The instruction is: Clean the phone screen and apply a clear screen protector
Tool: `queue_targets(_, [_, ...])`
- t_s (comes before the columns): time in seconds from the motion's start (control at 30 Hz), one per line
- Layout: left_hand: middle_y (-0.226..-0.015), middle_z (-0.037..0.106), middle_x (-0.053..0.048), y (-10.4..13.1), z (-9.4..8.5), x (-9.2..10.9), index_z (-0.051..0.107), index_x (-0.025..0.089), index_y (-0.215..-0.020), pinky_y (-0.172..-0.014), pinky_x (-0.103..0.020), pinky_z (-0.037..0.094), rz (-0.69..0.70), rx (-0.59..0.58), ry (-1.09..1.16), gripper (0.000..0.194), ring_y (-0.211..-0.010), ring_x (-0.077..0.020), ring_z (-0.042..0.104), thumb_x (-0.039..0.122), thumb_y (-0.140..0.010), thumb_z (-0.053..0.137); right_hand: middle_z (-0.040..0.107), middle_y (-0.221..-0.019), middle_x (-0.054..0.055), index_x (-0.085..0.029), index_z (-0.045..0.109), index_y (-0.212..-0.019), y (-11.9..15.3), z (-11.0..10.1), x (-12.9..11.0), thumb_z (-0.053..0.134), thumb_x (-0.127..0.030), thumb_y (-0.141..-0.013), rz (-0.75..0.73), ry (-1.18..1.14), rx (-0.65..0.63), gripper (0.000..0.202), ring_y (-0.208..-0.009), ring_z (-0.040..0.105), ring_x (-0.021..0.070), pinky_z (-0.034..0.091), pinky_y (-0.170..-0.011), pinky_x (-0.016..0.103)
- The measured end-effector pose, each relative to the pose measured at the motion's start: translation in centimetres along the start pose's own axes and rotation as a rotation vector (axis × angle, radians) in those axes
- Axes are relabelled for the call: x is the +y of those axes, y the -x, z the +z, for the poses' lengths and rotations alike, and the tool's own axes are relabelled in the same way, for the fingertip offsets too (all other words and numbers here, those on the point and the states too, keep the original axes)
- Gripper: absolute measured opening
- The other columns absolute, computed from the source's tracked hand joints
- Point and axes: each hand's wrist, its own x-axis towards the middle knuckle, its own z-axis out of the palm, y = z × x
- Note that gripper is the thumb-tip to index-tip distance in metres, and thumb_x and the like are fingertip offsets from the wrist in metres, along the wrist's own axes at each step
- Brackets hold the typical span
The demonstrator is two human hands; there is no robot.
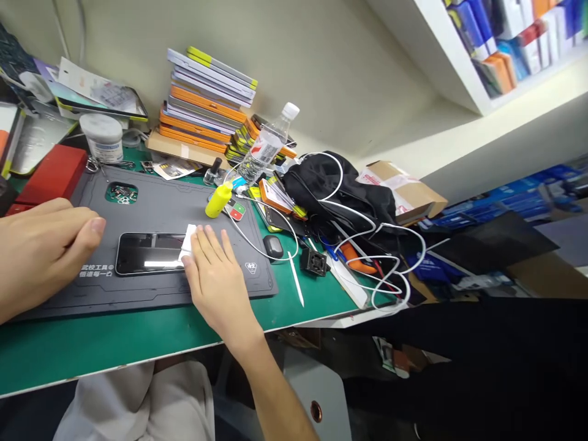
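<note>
A smartphone (154,252) lies flat on the dark grey work mat (160,199), its black glossy screen up and a bright reflection along its lower side. My right hand (215,269) presses a folded white wipe (187,242) onto the right end of the screen, fingers together over it. My left hand (50,248) is curled closed over the mat's left side, left of the phone and apart from it. Whatever may be inside its fingers is hidden. Just beyond my right hand stands a small yellow bottle (219,200).
Behind the mat are a stack of flat boxes (206,101), a clear plastic bottle (269,144) and a white tub (101,138). A red box (55,174) sits at left. To the right lie a black earbud case (272,247), a white stylus (296,282), a small fan (314,262) and tangled white cables (407,288).
</note>
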Motion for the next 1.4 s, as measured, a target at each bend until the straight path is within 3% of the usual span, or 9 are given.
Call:
queue_targets(0.27, [-0.088, 0.064, -0.003, 0.0, -0.8, 1.4, 0.056, 0.03, -0.089, -0.073, -0.044, 0.03, 0.037, 0.042, -0.123, 0.052, -0.099, -0.0316, 0.066, 0.054, -0.133, 0.041, 0.062, -0.198, 0.019, 0.0, 0.069, -0.184, -1.1, 0.8, -5.1, 0.05, -0.042, -0.14, -0.247, -0.034, 0.013, 0.064, -0.193, 0.055, 0.0303, 0.031, -0.167, 0.051])
queue_targets(0.47, [-0.085, 0.07, -0.005, -0.7, -1.2, 2.7, 0.059, 0.031, -0.086, -0.072, -0.043, 0.034, 0.018, -0.012, -0.098, 0.053, -0.098, -0.0331, 0.07, 0.059, -0.126, 0.04, 0.06, -0.199, 0.02, -0.003, 0.065, -0.189, 0.8, 1.2, 1.0, 0.04, -0.031, -0.14, -0.078, -0.051, 0.039, 0.062, -0.193, 0.054, 0.0329, 0.04, -0.164, 0.063])
queue_targets(0.57, [-0.082, 0.068, -0.004, -1.1, -1.6, 3.7, 0.057, 0.032, -0.085, -0.07, -0.044, 0.034, 0.018, -0.034, -0.064, 0.047, -0.095, -0.0321, 0.068, 0.056, -0.122, 0.042, 0.057, -0.202, 0.018, -0.01, 0.061, -0.194, 2.8, 1.8, 2.5, 0.04, -0.028, -0.139, -0.065, -0.068, 0.073, 0.062, -0.195, 0.051, 0.0332, 0.04, -0.163, 0.067])
queue_targets(0.73, [-0.079, 0.067, -0.004, -0.8, -1.0, 3.7, 0.052, 0.031, -0.085, -0.069, -0.045, 0.033, 0.082, 0.022, -0.073, 0.05, -0.089, -0.0312, 0.066, 0.053, -0.128, 0.041, 0.054, -0.203, 0.019, -0.004, 0.056, -0.196, 5.3, 2.3, -0.9, 0.048, -0.026, -0.136, -0.136, -0.105, 0.134, 0.064, -0.196, 0.048, 0.0356, 0.045, -0.162, 0.065])
queue_targets(0.9, [-0.083, 0.072, -0.005, -0.1, -0.3, 2.8, 0.056, 0.03, -0.089, -0.072, -0.045, 0.037, 0.084, 0.057, -0.147, 0.055, -0.096, -0.0306, 0.071, 0.056, -0.133, 0.035, 0.059, -0.199, 0.02, 0.001, 0.067, -0.186, 3.3, 2.2, -3.6, 0.05, -0.029, -0.138, -0.245, -0.107, 0.111, 0.059, -0.193, 0.054, 0.0326, 0.038, -0.165, 0.056])
queue_targets(1.07, [-0.093, 0.079, -0.006, -0.3, -0.5, 3.1, 0.063, 0.03, -0.096, -0.078, -0.045, 0.048, 0.074, 0.003, -0.176, 0.048, -0.104, -0.0324, 0.077, 0.055, -0.132, 0.042, 0.062, -0.198, 0.019, -0.01, 0.065, -0.192, 1.9, 2.6, 1.0, 0.043, -0.03, -0.139, -0.102, -0.119, 0.111, 0.061, -0.191, 0.058, 0.0353, 0.042, -0.163, 0.069])
queue_targets(1.2, [-0.127, 0.093, -0.01, -0.8, -0.3, 3.1, 0.084, 0.031, -0.13, -0.11, -0.052, 0.068, 0.183, -0.083, -0.058, 0.038, -0.127, -0.0373, 0.085, 0.054, -0.125, 0.054, 0.061, -0.199, 0.017, -0.018, 0.059, -0.198, 2.7, 3.3, 3.9, 0.045, -0.036, -0.14, -0.088, -0.196, 0.149, 0.062, -0.191, 0.057, 0.0365, 0.048, -0.159, 0.073])
queue_targets(1.3, [-0.157, 0.091, -0.014, -0.7, 0.0, 2.9, 0.086, 0.029, -0.155, -0.13, -0.057, 0.067, 0.269, -0.126, 0.023, 0.047, -0.15, -0.0395, 0.084, 0.054, -0.127, 0.058, 0.068, -0.193, 0.016, -0.021, 0.065, -0.194, 3.4, 3.2, 4.6, 0.054, -0.037, -0.139, -0.131, -0.217, 0.208, 0.059, -0.184, 0.066, 0.0377, 0.057, -0.154, 0.071])
queue_targets(1.4, [-0.169, 0.088, -0.016, -0.5, 0.2, 2.6, 0.088, 0.029, -0.157, -0.139, -0.06, 0.063, 0.332, -0.135, 0.029, 0.047, -0.162, -0.0413, 0.08, 0.055, -0.128, 0.061, 0.085, -0.175, 0.013, -0.023, 0.085, -0.176, 4.0, 2.4, 5.8, 0.06, -0.031, -0.137, -0.193, -0.25, 0.264, 0.047, -0.167, 0.083, 0.0365, 0.074, -0.139, 0.059])
